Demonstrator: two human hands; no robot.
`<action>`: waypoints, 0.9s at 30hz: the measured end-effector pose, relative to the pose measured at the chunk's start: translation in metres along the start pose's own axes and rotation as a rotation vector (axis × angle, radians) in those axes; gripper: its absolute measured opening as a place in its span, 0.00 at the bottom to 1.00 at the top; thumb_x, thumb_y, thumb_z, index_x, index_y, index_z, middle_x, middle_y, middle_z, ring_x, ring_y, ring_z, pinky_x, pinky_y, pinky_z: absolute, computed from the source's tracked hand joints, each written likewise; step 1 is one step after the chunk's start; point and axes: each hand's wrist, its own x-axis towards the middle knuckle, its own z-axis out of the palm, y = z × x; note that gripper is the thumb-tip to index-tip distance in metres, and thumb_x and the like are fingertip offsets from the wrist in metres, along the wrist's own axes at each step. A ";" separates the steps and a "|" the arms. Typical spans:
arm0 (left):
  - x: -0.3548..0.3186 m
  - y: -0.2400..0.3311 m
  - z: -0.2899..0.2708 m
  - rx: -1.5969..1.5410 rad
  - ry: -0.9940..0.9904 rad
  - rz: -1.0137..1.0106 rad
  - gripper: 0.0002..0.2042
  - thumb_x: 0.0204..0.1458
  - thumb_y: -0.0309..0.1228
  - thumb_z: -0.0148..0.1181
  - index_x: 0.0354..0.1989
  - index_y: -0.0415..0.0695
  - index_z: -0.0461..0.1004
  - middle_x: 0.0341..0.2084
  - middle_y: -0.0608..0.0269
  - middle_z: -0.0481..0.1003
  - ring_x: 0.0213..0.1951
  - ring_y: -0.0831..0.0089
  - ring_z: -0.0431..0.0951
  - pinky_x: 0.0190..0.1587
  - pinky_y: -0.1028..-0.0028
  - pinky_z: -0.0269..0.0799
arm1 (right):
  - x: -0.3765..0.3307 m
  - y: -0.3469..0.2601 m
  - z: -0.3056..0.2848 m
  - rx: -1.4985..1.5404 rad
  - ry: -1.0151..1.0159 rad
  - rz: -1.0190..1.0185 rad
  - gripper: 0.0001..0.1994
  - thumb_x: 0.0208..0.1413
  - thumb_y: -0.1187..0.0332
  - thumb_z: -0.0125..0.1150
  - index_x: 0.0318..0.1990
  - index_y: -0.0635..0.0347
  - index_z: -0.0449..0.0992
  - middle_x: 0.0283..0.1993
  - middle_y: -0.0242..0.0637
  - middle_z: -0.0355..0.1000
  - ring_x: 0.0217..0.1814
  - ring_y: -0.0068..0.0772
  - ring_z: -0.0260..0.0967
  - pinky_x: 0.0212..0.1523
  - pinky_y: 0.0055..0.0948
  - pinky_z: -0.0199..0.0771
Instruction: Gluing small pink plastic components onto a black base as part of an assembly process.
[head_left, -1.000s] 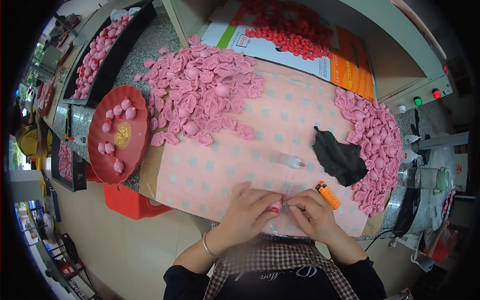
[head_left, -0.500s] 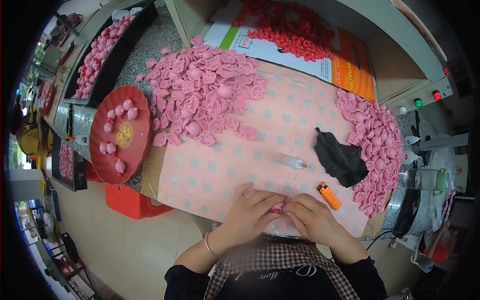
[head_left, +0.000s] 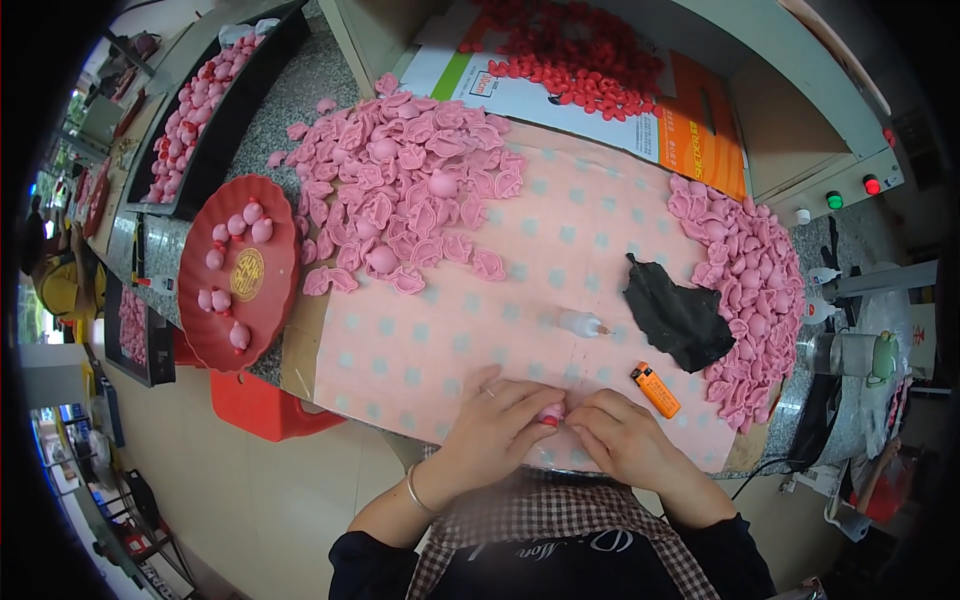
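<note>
A pile of pink petals (head_left: 400,160) covers the far left of the checked cloth (head_left: 440,350), and a second heap (head_left: 750,290) lines its right side. Left of the first pile, a red plate (head_left: 272,300) bears several pink balls (head_left: 238,224) tipped with red; beyond it stands a black tray (head_left: 237,120) filled with more of them. At the back, red bits (head_left: 575,90) lie in a shelf (head_left: 835,180). Nearer the hands, a small clear bottle (head_left: 580,323) lies on its side, nozzle toward a dark rag (head_left: 680,315), and an orange lighter (head_left: 657,391) rests just beside the right hand (head_left: 625,430), on its outer side.

The piece (head_left: 551,412), pink with a red end, sits between the thumb and fingers of the left hand (head_left: 500,420), which grasp it over the cloth's near part. The right hand's thumb and forefinger are drawn together right next to it; they seem to meet its side, but I cannot tell whether they grip anything.

The table's near edge passes beneath the wrists, close to the apron (head_left: 560,505). A broad stretch of cloth runs ahead of the left hand to the petals; on the right, lighter, bottle and rag narrow the space.
</note>
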 end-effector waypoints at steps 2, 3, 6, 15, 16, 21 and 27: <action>0.002 0.002 -0.002 -0.017 0.005 -0.008 0.15 0.44 0.33 0.60 0.43 0.49 0.72 0.38 0.68 0.73 0.42 0.71 0.71 0.56 0.61 0.49 | -0.004 0.001 0.001 0.030 0.087 0.035 0.11 0.40 0.79 0.61 0.35 0.63 0.73 0.34 0.38 0.68 0.33 0.36 0.68 0.29 0.28 0.71; 0.004 0.003 -0.005 -0.012 0.017 -0.004 0.15 0.44 0.33 0.60 0.43 0.49 0.72 0.38 0.68 0.73 0.41 0.71 0.71 0.56 0.61 0.49 | -0.006 0.001 0.002 0.062 0.172 0.069 0.11 0.40 0.79 0.61 0.35 0.63 0.73 0.34 0.38 0.68 0.32 0.36 0.68 0.28 0.28 0.71; 0.009 0.009 -0.006 -0.019 0.019 0.006 0.15 0.44 0.33 0.60 0.43 0.48 0.72 0.38 0.67 0.73 0.41 0.70 0.72 0.56 0.61 0.49 | 0.002 -0.002 0.006 -0.036 0.161 -0.077 0.11 0.40 0.79 0.61 0.35 0.63 0.73 0.34 0.38 0.67 0.32 0.36 0.67 0.28 0.27 0.70; 0.005 0.008 -0.004 -0.002 0.011 0.011 0.16 0.44 0.33 0.60 0.44 0.47 0.72 0.39 0.67 0.73 0.41 0.70 0.72 0.56 0.61 0.49 | -0.015 0.010 0.003 0.078 0.045 0.049 0.10 0.41 0.79 0.60 0.35 0.63 0.73 0.33 0.39 0.67 0.33 0.37 0.68 0.29 0.28 0.70; 0.007 0.010 -0.006 -0.010 0.000 0.012 0.16 0.45 0.33 0.60 0.44 0.47 0.72 0.39 0.67 0.73 0.41 0.70 0.72 0.56 0.61 0.49 | -0.011 0.007 0.000 0.080 0.045 0.048 0.10 0.41 0.79 0.60 0.35 0.63 0.73 0.33 0.39 0.67 0.33 0.37 0.68 0.29 0.28 0.70; 0.012 0.013 -0.009 -0.035 -0.031 -0.005 0.17 0.45 0.29 0.58 0.47 0.48 0.71 0.41 0.67 0.73 0.42 0.72 0.71 0.57 0.63 0.45 | 0.005 -0.002 0.002 -0.047 0.129 -0.094 0.10 0.41 0.79 0.60 0.34 0.63 0.73 0.34 0.38 0.67 0.34 0.37 0.69 0.31 0.28 0.71; 0.006 0.015 -0.006 0.028 -0.025 0.013 0.15 0.45 0.34 0.60 0.43 0.50 0.73 0.40 0.70 0.73 0.42 0.72 0.71 0.56 0.60 0.48 | 0.001 -0.008 -0.007 0.012 0.011 -0.034 0.11 0.40 0.79 0.61 0.35 0.62 0.74 0.34 0.38 0.68 0.35 0.36 0.69 0.31 0.28 0.72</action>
